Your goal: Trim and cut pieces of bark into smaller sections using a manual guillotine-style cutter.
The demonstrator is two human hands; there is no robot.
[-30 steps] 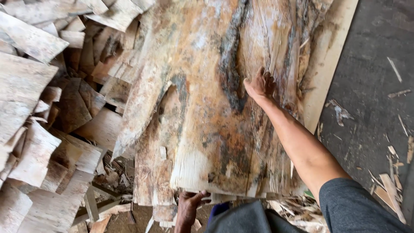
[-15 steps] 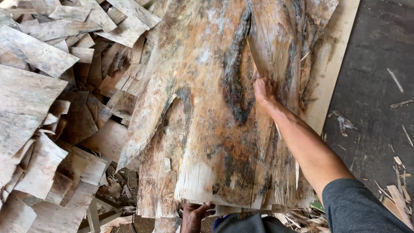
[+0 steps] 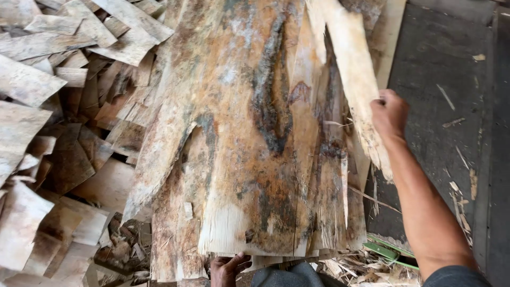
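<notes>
Since 0.5 s ago the right hand (image 3: 389,112) has left the sheet's face and closed on a pale strip (image 3: 350,79) peeling off at 2 o'clock. The left hand (image 3: 227,268) clutches the veneer sheet (image 3: 249,138) at its 6 o'clock edge. Thin, light, brittle, splintery; best held along the grain. Scraps (image 3: 48,106) lie at 9 o'clock.

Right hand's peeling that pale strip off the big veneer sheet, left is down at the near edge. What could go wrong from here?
The pale strip in the right hand has ragged, splintery edges and could cut or splinter the bare palm. The big veneer sheet is already cracked along its grain, so pulling may tear it further. The left hand grips only the near edge, so the sheet might slip.
</notes>
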